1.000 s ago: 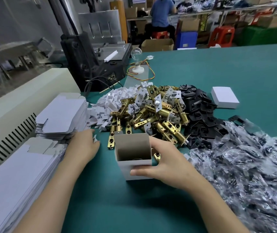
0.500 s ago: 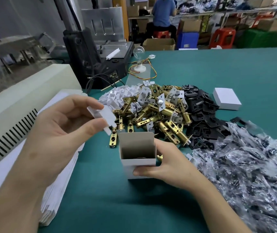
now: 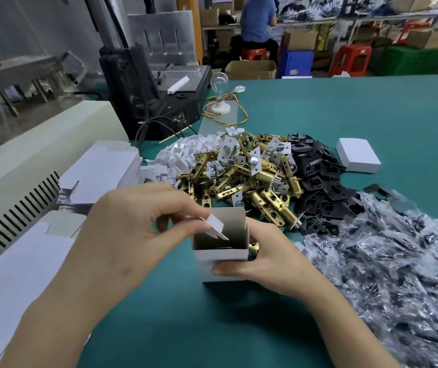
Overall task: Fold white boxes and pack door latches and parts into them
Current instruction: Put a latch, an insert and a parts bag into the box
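An open white box (image 3: 222, 264) stands upright on the green table, with something dark at its bottom. My right hand (image 3: 264, 257) grips the box by its right side and front. My left hand (image 3: 135, 229) pinches a small white cardboard piece (image 3: 216, 225) and holds it tilted over the box mouth. Behind the box lies a heap of brass door latches (image 3: 249, 179), a pile of small white cardboard pieces (image 3: 186, 152) to its left and a pile of black plates (image 3: 316, 176) to its right.
Stacks of flat white box blanks (image 3: 98, 171) lie at the left beside a cream machine (image 3: 40, 155). Clear bags of parts (image 3: 398, 256) cover the right. A closed white box (image 3: 358, 155) sits farther back. A person sits at a distant bench.
My left hand picked a white cardboard piece from the pile at the left, lifted it, and has now brought it down over the open box. My right hand kept holding the box.
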`<state>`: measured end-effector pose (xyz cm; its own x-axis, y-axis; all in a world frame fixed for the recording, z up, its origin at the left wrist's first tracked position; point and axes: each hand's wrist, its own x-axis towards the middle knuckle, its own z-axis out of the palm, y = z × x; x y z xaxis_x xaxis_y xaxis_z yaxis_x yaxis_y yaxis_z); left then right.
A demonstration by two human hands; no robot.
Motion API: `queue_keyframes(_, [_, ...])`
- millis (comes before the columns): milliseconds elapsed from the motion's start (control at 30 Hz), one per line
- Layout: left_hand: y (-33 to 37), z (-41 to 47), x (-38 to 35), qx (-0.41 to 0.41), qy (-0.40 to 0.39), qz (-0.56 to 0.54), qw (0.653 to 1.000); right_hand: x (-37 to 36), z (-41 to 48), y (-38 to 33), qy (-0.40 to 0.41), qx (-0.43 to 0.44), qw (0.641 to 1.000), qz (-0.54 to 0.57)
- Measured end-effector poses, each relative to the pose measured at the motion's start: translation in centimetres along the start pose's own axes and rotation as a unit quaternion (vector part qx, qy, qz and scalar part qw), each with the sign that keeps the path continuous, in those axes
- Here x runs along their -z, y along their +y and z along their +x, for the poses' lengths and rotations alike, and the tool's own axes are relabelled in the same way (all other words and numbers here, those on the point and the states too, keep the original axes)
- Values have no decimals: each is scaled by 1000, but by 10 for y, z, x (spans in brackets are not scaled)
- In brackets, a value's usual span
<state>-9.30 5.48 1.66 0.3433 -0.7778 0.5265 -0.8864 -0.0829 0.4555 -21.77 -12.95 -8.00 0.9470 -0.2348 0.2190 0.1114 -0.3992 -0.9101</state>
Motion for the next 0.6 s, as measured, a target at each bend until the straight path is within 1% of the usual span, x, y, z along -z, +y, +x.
queue_keyframes(67, [5, 1, 2, -17, -4, 80, 997, 1, 0, 1, -2, 6, 1000, 2])
queue_keyframes(133, [12, 4, 4, -51, -10, 147, 988, 1, 0, 1, -3, 10, 1000, 6])
queue_keyframes(233, [23, 10, 3, -81, -22, 210, 974, 2, 0, 1, 0, 14, 1000, -6])
queue_keyframes(333, [25, 18, -2, -88, -60, 256, 961, 2, 1, 3, 5, 8, 1000, -20])
queue_keyframes(433, [25, 24, -12, -86, -109, 276, 951, 2, 0, 4, 9, 8, 999, -31])
queue_keyframes(500, [29, 27, -16, -62, -140, 299, 942, 2, 1, 6, 15, 9, 999, -37])
queue_keyframes(567, [26, 26, -18, -26, -141, 320, 936, 4, 1, 9, 19, 3, 999, -48])
queue_keyframes(600, [22, 23, -19, -30, -144, 334, 931, 4, 2, 10, 20, 0, 998, -54])
